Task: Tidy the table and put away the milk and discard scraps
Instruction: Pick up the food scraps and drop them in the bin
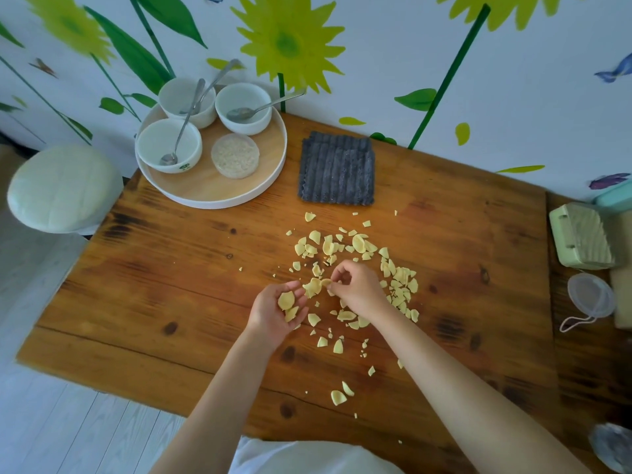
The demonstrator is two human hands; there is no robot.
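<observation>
Several pale yellow scraps (362,248) lie scattered over the middle of the wooden table (154,268). My left hand (277,311) is cupped palm up and holds a few scraps in it. Just to its right, my right hand (355,289) pinches a scrap between its fingertips, close to the left hand's fingers. More scraps (338,396) lie nearer the table's front edge. No milk container is in view.
A round tray (219,193) at the back left carries three white bowls with spoons and a small dish of grains (235,155). A grey folded cloth (337,167) lies behind the scraps. A stool (61,189) stands left; green boxes (581,236) and a strainer (590,295) are right.
</observation>
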